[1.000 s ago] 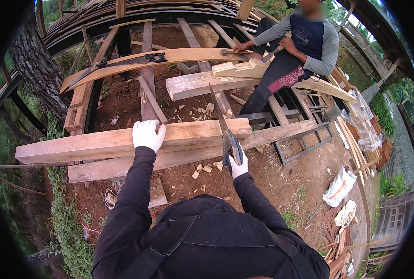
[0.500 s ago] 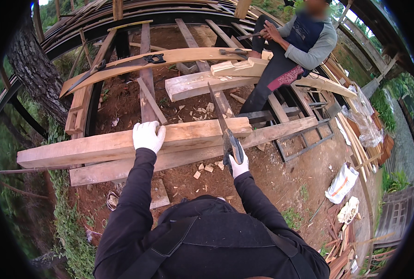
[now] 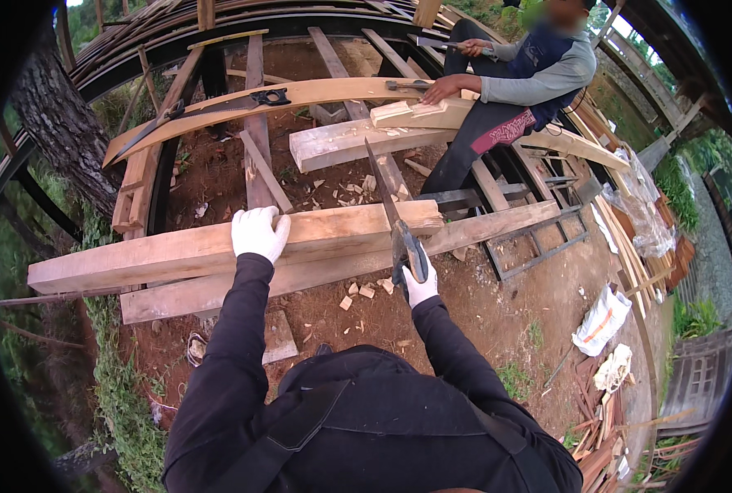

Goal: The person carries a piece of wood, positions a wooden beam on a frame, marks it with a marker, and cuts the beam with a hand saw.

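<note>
My left hand [image 3: 259,233], in a white glove, grips the top of a thick squared wooden beam [image 3: 152,257] left of its middle. In my gloved right hand [image 3: 420,287] is the dark handle of a handsaw [image 3: 407,251]. The saw's blade crosses the beam near its right end and points away from me. Whether the teeth sit in a cut is too small to tell. Under and in front of this beam lies a second, longer timber [image 3: 325,281], reaching farther right.
Opposite sits a co-worker [image 3: 514,82], one hand holding a bladed tool [image 3: 452,43], the other on a notched wood block [image 3: 423,115]. A curved plank [image 3: 320,90] carries another handsaw [image 3: 193,115] and a hammer-like tool [image 3: 407,85]. Offcuts [image 3: 366,291] and a white sack [image 3: 602,319] lie on the dirt.
The co-worker's hands have parted: one has lifted the bladed tool, the other has come down onto the notched block. My hands keep their holds; the saw has barely shifted.
</note>
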A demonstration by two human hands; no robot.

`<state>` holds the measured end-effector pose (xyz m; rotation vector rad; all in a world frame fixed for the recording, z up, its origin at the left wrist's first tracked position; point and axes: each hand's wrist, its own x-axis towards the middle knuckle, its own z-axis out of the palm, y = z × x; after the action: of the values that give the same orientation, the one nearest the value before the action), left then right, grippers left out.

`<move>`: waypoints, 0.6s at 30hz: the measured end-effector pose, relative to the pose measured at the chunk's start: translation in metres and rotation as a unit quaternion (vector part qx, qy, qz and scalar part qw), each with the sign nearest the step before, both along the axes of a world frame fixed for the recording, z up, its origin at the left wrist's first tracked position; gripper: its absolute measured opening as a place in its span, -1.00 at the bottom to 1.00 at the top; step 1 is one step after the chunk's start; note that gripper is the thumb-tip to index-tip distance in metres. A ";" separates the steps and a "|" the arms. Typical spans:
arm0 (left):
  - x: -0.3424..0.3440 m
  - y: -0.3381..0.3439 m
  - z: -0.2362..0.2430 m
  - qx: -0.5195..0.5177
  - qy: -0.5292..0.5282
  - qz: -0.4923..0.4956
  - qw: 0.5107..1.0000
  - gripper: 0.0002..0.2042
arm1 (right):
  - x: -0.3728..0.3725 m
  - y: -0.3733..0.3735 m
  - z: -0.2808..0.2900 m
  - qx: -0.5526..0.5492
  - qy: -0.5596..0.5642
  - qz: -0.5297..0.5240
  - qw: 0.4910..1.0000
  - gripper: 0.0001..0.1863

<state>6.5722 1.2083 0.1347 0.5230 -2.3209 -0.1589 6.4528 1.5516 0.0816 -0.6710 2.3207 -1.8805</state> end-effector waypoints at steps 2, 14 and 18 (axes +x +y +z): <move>0.004 -0.003 0.006 0.056 -0.090 0.016 0.994 -0.74 | 0.000 -0.003 0.003 0.017 0.020 0.007 1.000 -0.25; -0.081 0.088 0.026 0.098 -0.296 -0.164 0.936 -0.09 | 0.003 -0.001 -0.005 -0.033 -0.020 0.014 0.999 -0.25; -0.081 0.102 0.038 0.039 -0.359 -0.112 0.926 -0.02 | -0.009 -0.004 -0.028 -0.070 -0.065 0.011 0.995 -0.27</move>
<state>6.4911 1.3102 0.1726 0.3881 -3.1070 -0.1913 6.4436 1.5476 0.0533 -0.5658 2.1098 -2.0265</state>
